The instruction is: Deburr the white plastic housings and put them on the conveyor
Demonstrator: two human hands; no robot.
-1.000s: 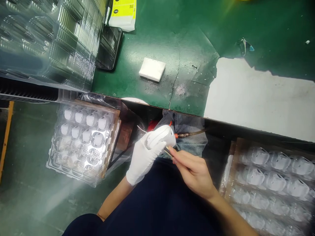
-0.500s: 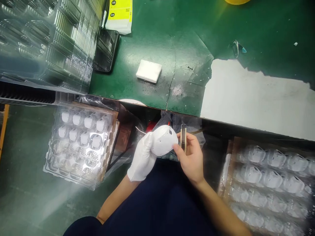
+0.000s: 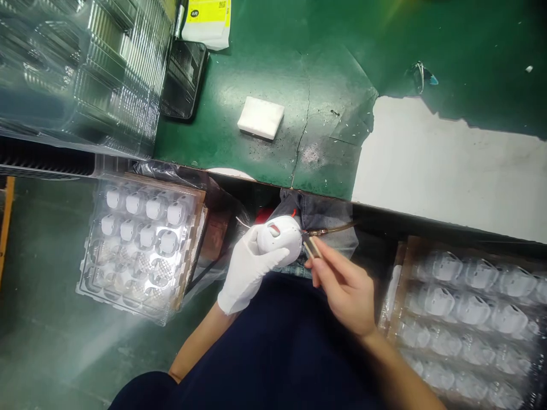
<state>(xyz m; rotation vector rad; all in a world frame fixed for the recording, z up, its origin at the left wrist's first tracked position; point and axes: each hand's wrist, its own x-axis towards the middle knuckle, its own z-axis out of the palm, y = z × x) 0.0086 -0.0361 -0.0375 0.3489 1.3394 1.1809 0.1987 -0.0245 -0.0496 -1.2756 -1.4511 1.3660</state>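
My left hand (image 3: 248, 267), in a white glove, is wrapped round a rounded white plastic part (image 3: 284, 232) above my lap. An oval opening shows on the part's upper side. My right hand (image 3: 342, 279), ungloved, pinches a small flat block (image 3: 312, 248) with dark and pale layers between thumb and fingers. The block is close to the right edge of the white part; whether they touch I cannot tell. The palm side of my left hand is hidden.
A green bench (image 3: 337, 34) runs ahead, bearing a white block (image 3: 261, 117), a black phone-like object (image 3: 184, 80) and stacked clear trays (image 3: 115, 74). Trays of white parts lie left (image 3: 147, 236) and right (image 3: 478, 310).
The white part has been turned in my left hand, so its oval opening now shows. My right hand has moved slightly right and down, and the block in it is now tilted.
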